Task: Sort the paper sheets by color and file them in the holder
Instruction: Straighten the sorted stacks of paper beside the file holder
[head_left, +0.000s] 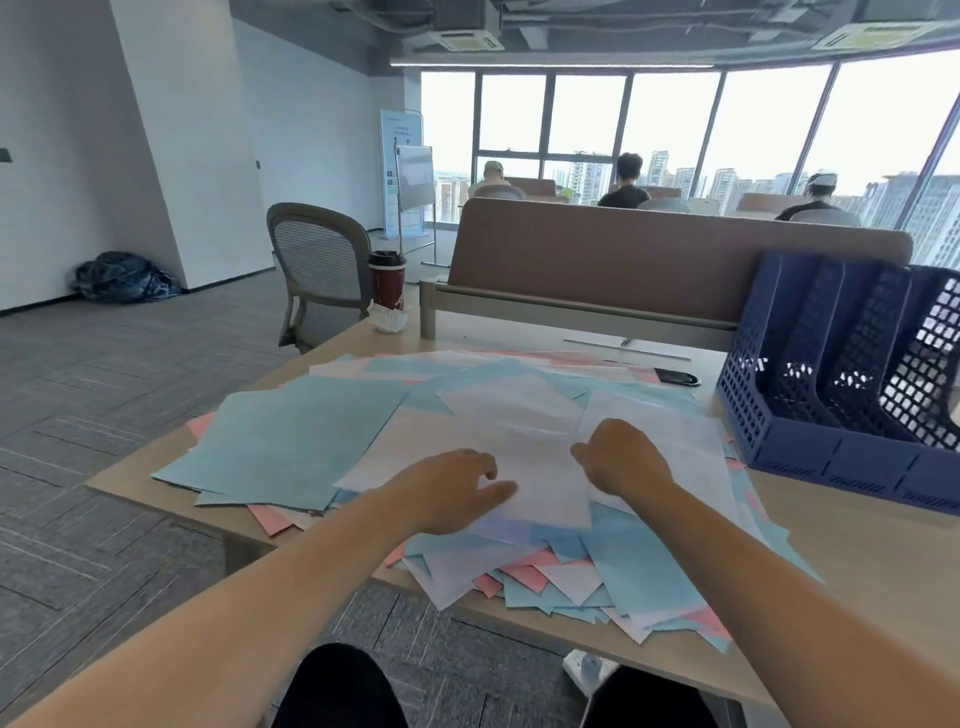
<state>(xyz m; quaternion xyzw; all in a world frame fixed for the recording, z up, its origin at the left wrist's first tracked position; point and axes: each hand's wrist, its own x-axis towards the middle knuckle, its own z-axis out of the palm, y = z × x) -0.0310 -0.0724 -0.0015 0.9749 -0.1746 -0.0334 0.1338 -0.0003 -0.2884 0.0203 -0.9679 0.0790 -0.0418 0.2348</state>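
Observation:
A loose heap of blue, white and pink paper sheets (291, 441) covers the wooden desk (857, 582). A white sheet (519, 431) lies on top in the middle. My left hand (452, 491) rests on that white sheet's near left part, fingers loosely bent, thumb stretched to the right. My right hand (621, 457) sits on the white paper just to the right, fingers curled under; whether it pinches a sheet is hidden. The dark blue perforated file holder (810, 410) stands at the desk's right, its slots showing no paper.
A red paper cup (387, 280) with crumpled tissue stands at the desk's far left corner. A black phone (678, 376) lies near the holder. A brown partition (649, 260) borders the far edge. A grey chair (317, 260) stands to the left. Sheets overhang the near edge.

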